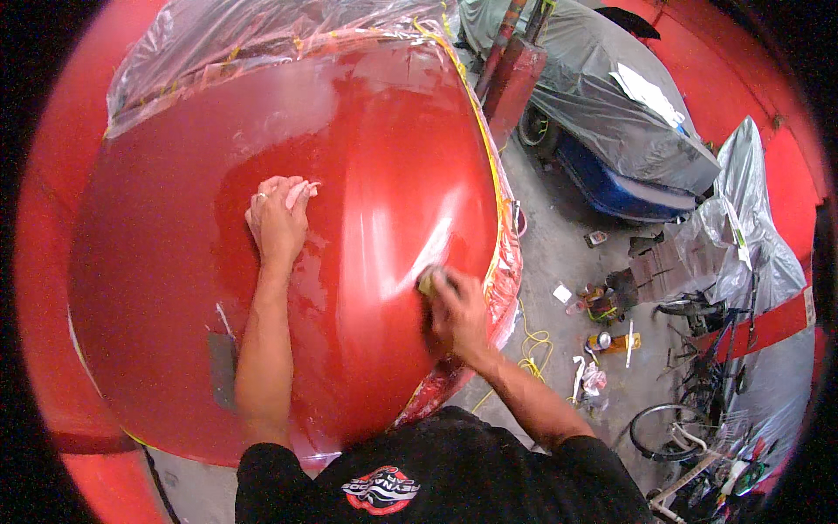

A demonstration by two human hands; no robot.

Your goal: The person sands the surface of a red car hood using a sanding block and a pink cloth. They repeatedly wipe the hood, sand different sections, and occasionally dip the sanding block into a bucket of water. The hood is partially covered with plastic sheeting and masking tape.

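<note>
A large red car hood spreads under both hands, its paint partly wet and glossy, duller toward the left. My left hand rests on the middle of it, fingers curled round a crumpled pale pink cloth. Farther right, my right hand is closed on a small yellowish pad pressed to the hood beside a bright reflection. That hand is slightly blurred, and its fingers cover most of the pad. Near my left forearm lies a dark grey flat sheet on the paint.
Clear plastic sheeting and yellow tape border the hood. To the right stands a blue car under a grey cover. A yellow cord, a can and a bicycle wheel are on the floor side.
</note>
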